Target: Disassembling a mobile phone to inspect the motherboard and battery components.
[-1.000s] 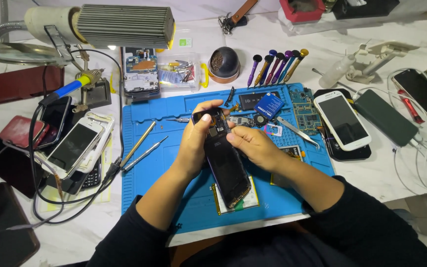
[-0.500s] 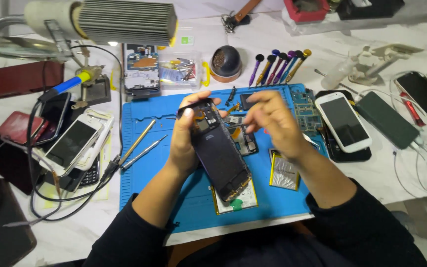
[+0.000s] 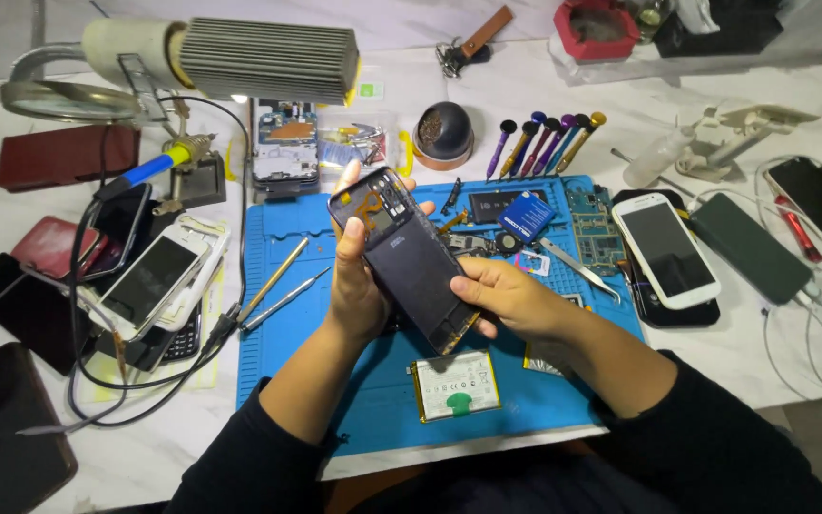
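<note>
both hands hold an opened dark phone body [image 3: 406,255] tilted above the blue mat [image 3: 325,381] on the desk [image 3: 773,371]. the left hand [image 3: 359,271] wraps its upper edge, fingers curled shut. the right hand [image 3: 506,300] pinches the lower side. a loose battery [image 3: 454,385] lies just below them.

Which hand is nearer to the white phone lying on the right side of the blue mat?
Right. The right hand grips the opened phone's lower edge, just left of the white phone; the left hand is farther left.

Opened dark phone [image 3: 409,257], tilted, above mat
</note>
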